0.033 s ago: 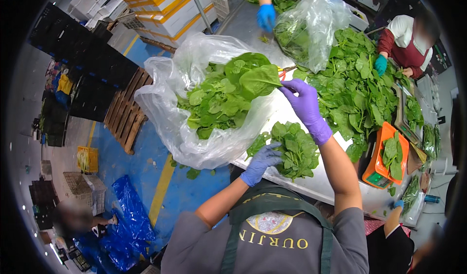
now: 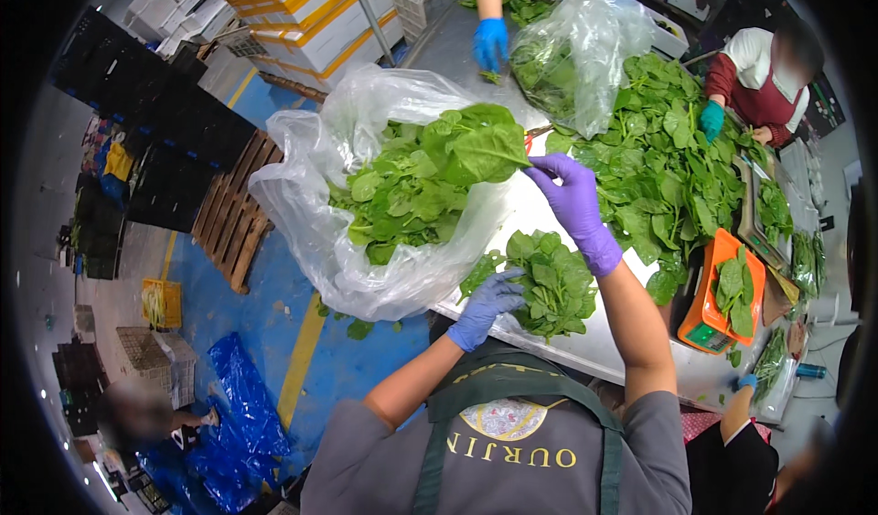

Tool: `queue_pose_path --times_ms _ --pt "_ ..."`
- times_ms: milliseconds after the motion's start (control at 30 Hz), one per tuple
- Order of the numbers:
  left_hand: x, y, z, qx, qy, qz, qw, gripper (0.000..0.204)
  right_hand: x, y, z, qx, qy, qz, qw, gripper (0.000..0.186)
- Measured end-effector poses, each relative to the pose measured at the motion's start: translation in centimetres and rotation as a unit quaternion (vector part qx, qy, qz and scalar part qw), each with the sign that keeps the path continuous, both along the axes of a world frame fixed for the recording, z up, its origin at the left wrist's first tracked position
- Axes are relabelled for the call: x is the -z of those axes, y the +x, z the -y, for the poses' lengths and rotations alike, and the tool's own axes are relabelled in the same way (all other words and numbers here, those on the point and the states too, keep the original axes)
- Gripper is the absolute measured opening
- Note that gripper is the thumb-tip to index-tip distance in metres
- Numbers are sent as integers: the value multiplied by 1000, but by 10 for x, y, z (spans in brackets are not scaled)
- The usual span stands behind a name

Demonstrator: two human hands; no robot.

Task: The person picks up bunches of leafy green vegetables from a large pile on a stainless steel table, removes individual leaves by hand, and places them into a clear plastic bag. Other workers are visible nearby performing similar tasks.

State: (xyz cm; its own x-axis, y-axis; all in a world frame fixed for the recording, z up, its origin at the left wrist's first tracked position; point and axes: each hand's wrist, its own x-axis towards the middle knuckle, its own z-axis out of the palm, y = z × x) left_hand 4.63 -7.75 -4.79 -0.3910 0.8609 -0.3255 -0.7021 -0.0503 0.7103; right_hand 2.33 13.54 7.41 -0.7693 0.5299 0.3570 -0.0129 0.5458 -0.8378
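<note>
My right hand [image 2: 572, 199], in a purple glove, pinches the stems of a bunch of large spinach leaves [image 2: 476, 144]. It holds them at the mouth of an open clear plastic bag [image 2: 311, 177] that is part full of spinach and hangs off the left edge of the steel table [image 2: 631, 355]. My left hand [image 2: 485, 306], in a blue-purple glove, rests with fingers spread on the near edge of a small pile of spinach [image 2: 553, 282] on the table in front of me.
A big heap of spinach [image 2: 658, 167] covers the table beyond. Co-workers' gloved hands [image 2: 491, 41] [image 2: 712, 117] work there beside a second clear bag [image 2: 576, 53]. An orange scale tray [image 2: 722, 305] stands at right. A wooden pallet [image 2: 229, 213], black crates [image 2: 174, 140] and stacked boxes [image 2: 302, 12] are at left.
</note>
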Motion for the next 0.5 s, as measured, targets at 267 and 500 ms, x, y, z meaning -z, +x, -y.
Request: queue_pose_path --times_ms 267,500 --pt "1 -9 -14 24 -26 11 999 50 28 72 -26 -28 -506 -24 861 24" --pt "0 4 -30 72 -31 26 997 53 39 141 -30 -24 -648 -159 745 32"
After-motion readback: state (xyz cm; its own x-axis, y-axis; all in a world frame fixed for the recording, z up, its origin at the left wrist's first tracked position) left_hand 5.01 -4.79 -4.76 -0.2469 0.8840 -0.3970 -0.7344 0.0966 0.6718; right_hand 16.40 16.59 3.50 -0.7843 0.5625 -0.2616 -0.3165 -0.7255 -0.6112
